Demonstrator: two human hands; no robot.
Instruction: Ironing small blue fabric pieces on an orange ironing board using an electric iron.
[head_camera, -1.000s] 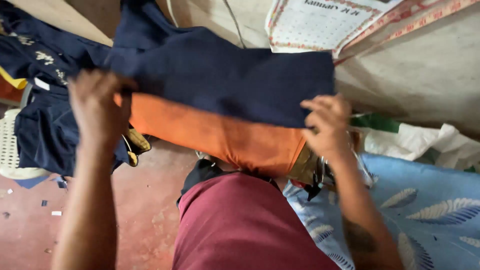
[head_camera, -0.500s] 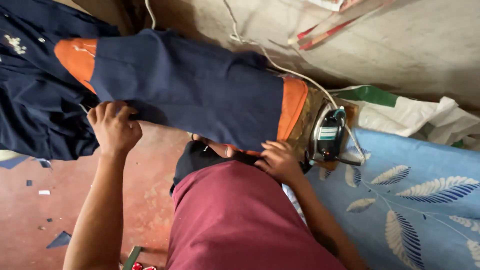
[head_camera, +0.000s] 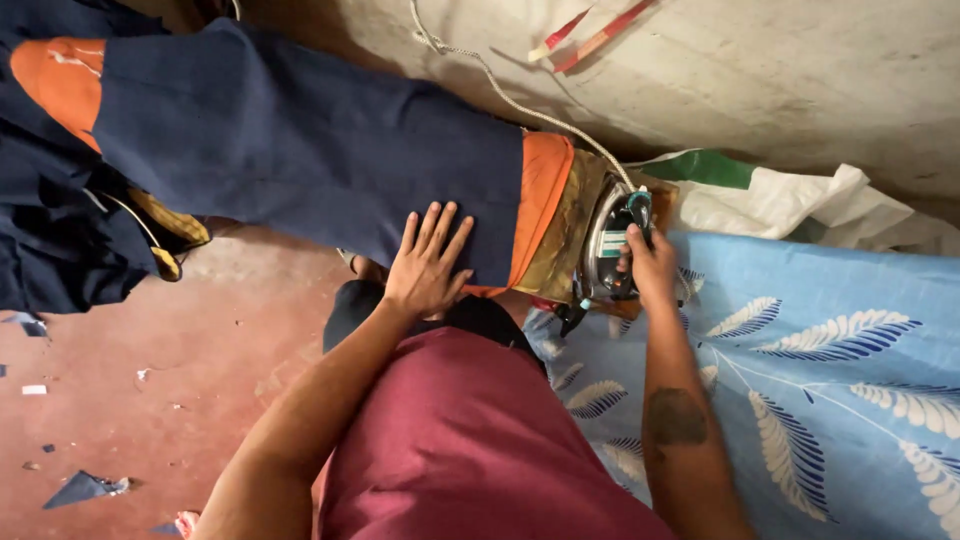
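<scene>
Left hand presses flat, fingers spread, on navy cloth; right hand grips the iron; its sole may burn my fingers if they stay close

The navy garment is matt woven cloth with orange cloth panels. The iron has a glossy metal body and a braided fabric cord. The blue sheet is soft printed cloth. The red floor looks rough and dusty.
</scene>
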